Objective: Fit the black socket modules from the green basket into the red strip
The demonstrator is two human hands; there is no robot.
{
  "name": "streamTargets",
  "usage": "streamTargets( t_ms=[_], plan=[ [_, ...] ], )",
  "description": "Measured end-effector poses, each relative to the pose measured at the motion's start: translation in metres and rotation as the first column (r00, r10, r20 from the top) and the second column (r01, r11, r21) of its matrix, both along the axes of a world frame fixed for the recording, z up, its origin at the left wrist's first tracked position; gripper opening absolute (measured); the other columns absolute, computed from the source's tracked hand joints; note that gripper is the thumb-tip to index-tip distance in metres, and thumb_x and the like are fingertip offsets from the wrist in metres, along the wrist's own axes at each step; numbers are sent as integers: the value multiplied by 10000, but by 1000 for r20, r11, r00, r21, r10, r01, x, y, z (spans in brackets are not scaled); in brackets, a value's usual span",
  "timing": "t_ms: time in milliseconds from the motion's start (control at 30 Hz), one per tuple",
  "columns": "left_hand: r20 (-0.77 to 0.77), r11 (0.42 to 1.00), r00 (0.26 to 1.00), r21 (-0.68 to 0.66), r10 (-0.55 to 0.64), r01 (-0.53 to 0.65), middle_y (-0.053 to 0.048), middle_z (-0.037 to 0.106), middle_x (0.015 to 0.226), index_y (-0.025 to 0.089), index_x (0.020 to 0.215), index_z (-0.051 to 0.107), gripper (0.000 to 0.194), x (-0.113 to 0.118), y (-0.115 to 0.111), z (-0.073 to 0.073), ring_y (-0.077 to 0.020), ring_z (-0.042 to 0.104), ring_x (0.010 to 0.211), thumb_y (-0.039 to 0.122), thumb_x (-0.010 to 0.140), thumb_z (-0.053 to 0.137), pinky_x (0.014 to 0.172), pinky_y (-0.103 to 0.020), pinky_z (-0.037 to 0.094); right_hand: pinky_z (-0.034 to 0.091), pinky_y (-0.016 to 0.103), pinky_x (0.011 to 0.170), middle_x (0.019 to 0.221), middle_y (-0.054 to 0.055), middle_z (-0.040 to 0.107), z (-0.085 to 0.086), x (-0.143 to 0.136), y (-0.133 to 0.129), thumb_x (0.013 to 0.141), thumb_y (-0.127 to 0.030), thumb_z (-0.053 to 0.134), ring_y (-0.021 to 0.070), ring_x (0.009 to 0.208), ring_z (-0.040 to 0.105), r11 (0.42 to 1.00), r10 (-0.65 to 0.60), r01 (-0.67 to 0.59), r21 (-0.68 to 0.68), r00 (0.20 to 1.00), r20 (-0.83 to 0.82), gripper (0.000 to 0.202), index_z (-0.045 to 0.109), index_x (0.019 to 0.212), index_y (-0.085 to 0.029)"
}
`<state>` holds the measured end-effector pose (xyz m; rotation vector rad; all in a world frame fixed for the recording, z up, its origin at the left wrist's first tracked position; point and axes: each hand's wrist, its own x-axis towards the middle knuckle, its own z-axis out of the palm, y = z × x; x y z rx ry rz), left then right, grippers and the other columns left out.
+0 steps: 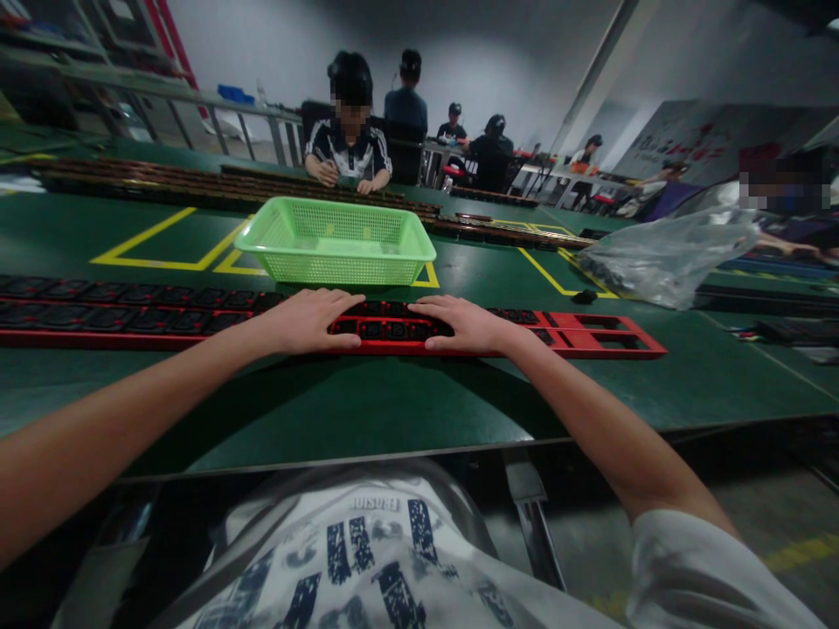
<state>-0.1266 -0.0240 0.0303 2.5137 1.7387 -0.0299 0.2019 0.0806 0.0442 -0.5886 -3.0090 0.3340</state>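
A long red frame (620, 320) with two rows of black socket-like pieces (397, 329) lies across the green table in front of me. My left hand (305, 323) spans the frame left of its middle, fingers along the far side and thumb along the near edge. Mirroring it, my right hand (462, 325) grips the frame farther right, its thumb also at the near edge. A short stretch of black pieces shows between the two thumbs. Other pieces are hidden under my palms. Toward the right end, several slots in the frame hold no piece.
A green mesh basket (347, 268) stands just behind the frame. To the right lies a clear plastic bag (669, 253) with dark contents. Long dark strips (262, 188) run along the far side. A co-worker (347, 140) sits opposite; more people are behind.
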Motion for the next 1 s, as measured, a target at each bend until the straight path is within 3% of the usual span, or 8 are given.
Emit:
streamTargets(
  t_ms=[1000],
  plan=[
    [5, 1000, 1000, 11, -9, 9, -212, 492, 1732, 119, 1751, 343, 1007, -1, 0, 0, -385, 522, 1544, 804, 1015, 392, 1276, -496, 382, 405, 678, 1271, 1726, 221, 495, 1, 0, 0, 1040, -677, 617, 428, 1562, 508, 1000, -4, 4, -7, 1000, -2, 843, 475, 1712, -190]
  ],
)
